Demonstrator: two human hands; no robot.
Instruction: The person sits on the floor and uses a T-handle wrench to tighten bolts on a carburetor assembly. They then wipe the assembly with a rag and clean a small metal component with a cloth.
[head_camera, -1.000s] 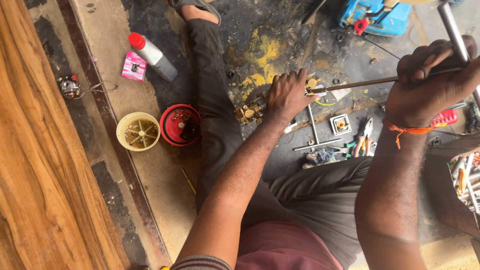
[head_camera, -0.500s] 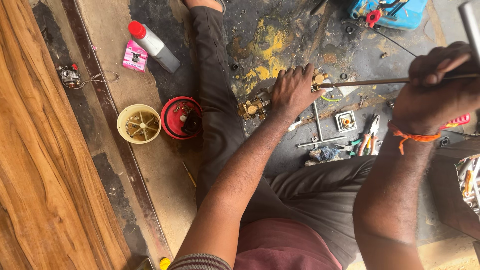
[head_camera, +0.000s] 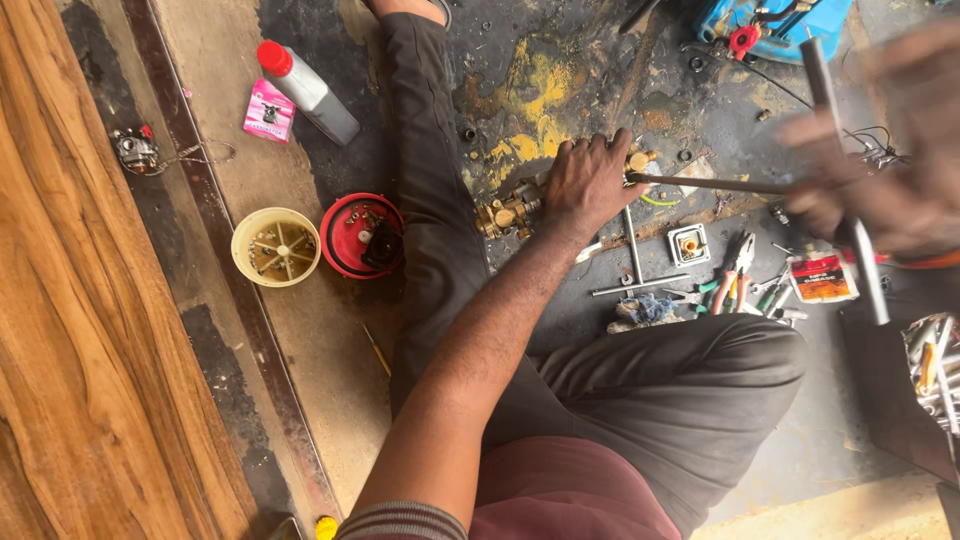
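Brass fitting assembly, a cluster of small yellow-metal valve parts, lies on the stained dark floor beside the outstretched trouser leg, pinned there under the left hand.

At the far left a wooden plank runs along a concrete strip where a grey bottle with a red cap, a pink sachet, a cream round plastic cup and a red round lid holding small parts sit untouched.

The left hand is pressed flat, fingers spread over the fitting.

A long thin steel rod runs from the fitting rightward to the right hand, which is blurred but looks closed around the rod's crossbar handle.

Pliers with coloured grips and loose steel pins lie below.

By my reading, the work is midway: the fitting is held and engaged by the tool, and parts remain scattered.
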